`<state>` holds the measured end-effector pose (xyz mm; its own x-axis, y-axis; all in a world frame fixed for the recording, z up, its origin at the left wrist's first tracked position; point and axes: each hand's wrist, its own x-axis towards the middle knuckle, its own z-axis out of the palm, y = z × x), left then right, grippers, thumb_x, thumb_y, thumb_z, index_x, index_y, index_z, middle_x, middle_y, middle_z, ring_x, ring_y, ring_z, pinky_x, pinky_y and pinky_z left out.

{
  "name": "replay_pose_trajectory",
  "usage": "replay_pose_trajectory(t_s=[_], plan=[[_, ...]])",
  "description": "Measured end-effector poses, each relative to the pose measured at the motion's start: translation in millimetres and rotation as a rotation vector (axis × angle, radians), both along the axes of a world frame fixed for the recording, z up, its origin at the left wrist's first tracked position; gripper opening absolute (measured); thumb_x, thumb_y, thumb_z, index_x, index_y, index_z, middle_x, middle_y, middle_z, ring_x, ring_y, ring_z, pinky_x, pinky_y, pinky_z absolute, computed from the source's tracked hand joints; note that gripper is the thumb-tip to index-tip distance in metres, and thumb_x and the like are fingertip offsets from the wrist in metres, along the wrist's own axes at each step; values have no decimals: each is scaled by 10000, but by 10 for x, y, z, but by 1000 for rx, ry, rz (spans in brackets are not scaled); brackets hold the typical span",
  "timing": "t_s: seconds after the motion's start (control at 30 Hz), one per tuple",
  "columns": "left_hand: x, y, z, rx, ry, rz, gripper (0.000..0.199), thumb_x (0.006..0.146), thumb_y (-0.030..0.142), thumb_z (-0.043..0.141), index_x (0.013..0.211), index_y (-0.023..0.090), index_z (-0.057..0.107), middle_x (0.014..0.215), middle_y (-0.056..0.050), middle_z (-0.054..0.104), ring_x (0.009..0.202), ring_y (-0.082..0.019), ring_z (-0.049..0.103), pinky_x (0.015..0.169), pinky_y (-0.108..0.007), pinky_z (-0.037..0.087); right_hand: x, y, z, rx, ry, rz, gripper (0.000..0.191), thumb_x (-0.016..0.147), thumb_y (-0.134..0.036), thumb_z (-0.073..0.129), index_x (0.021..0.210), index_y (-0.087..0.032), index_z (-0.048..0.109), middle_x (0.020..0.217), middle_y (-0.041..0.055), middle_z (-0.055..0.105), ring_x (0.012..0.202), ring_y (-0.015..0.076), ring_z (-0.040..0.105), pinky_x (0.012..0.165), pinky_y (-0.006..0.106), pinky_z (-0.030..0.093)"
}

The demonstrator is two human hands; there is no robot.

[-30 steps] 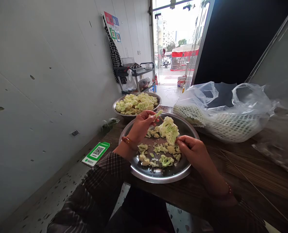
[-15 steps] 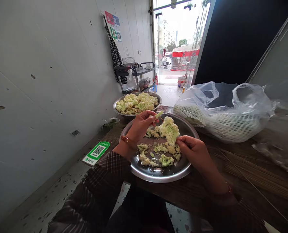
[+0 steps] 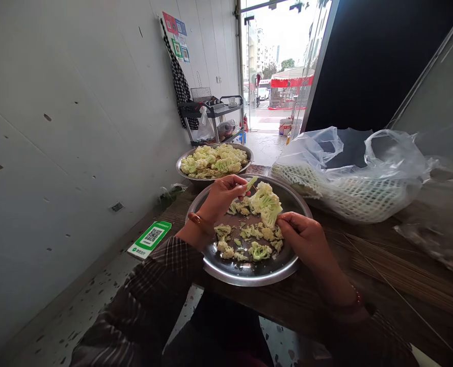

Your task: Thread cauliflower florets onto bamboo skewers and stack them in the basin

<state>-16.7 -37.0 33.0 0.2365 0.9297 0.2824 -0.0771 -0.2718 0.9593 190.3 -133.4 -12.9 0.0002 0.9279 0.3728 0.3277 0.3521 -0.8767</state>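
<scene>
My left hand (image 3: 226, 193) is closed round a small cauliflower floret, its pale green stem (image 3: 251, 182) sticking out past the fingertips. A short bit of thin stick (image 3: 255, 188) shows between that stem and a larger cauliflower floret (image 3: 265, 201). My right hand (image 3: 300, 232) pinches at the lower right edge of the larger floret; whether the fingers also grip the stick is hidden. Both hands are above a wide steel basin (image 3: 245, 279), where loose cauliflower pieces (image 3: 260, 251) and crumbs lie.
Behind stands another steel bowl (image 3: 180, 165) heaped with cauliflower florets (image 3: 214, 159). Clear plastic bags (image 3: 367, 188) with net-wrapped contents fill the right back of the table. Thin wooden skewers (image 3: 405, 275) lie at the right. A green QR-code sign (image 3: 150, 239) is at the left edge.
The hands and the florets keep almost the same pose. The whole view has shifted slightly, so things appear a little further left and up.
</scene>
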Motion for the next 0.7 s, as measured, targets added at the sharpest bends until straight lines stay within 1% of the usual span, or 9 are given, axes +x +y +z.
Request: replay_pose_trajectory(t_s=[0.1,0.17,0.23,0.37,0.5,0.6,0.7], plan=[[40,-73,35,31,63,-37,200,701,299,816,773,140,719,843,-36,684,691,-99,567,630,-236,467,-5,2,16,9,6,-12,230,878,-341,582,750,-185,693,652,0,626,618,149,545,572,248,409],[53,-109,51,25,59,-57,208,702,304,821,789,143,724,869,-35,677,705,-94,551,639,-224,474,-4,6,20,0,30,2,219,868,-340,593,747,-185,689,653,-2,621,611,145,534,568,246,406],[56,-119,51,-23,-4,-86,250,720,347,822,843,151,728,893,-37,671,742,-103,571,671,-229,504,2,12,13,-34,65,24,222,874,-352,600,758,-183,684,634,-12,587,586,132,501,551,242,392],[49,-64,16,-160,-184,-156,394,800,535,744,943,167,734,988,-75,681,821,-148,642,740,-288,564,21,23,-17,-101,148,38,247,899,-398,604,814,-177,676,577,-45,487,526,112,419,503,236,346],[66,-21,-23,-288,-215,-209,490,823,632,681,940,159,735,904,-97,700,779,-180,670,710,-320,569,31,23,-26,-92,136,27,279,905,-419,603,774,-177,650,566,-48,473,517,108,405,500,237,343],[103,-42,-43,-287,-208,-238,483,758,611,759,907,154,717,868,-82,699,744,-168,658,681,-304,559,29,15,-18,-94,105,36,285,910,-421,598,769,-179,648,567,-45,480,516,111,414,499,240,347],[129,-67,-62,-247,-189,-218,417,692,506,843,841,148,688,822,-46,664,715,-131,616,627,-244,522,26,11,-14,-84,50,34,282,915,-414,597,779,-178,670,580,-35,505,540,120,446,514,241,360]])
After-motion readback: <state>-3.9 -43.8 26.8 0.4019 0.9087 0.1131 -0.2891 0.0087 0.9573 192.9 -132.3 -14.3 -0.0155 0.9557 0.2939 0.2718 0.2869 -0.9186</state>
